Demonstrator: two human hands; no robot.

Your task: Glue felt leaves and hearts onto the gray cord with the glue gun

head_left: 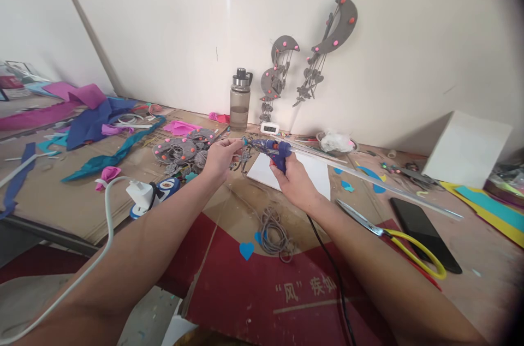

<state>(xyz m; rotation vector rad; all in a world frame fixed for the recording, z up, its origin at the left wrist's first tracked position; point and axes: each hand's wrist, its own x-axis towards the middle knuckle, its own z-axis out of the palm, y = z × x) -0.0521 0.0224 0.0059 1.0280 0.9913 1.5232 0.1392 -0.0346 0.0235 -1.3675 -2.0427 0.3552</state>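
Note:
My right hand is wrapped round the handle of a blue glue gun. A long clear glue stick sticks out of its back end, and a black cord hangs below. At the nozzle, my left hand pinches a small blue piece; its exact shape is too small to make out. Grey strands dangle beside those fingers. White paper lies under the gun. Left of my left hand rest grey crescent ornaments with pink and orange dots.
Nearer me lie a coil of grey cord and a blue paper heart. Yellow-handled scissors and a black phone are at right. A water bottle stands by the wall. A white charger sits at left.

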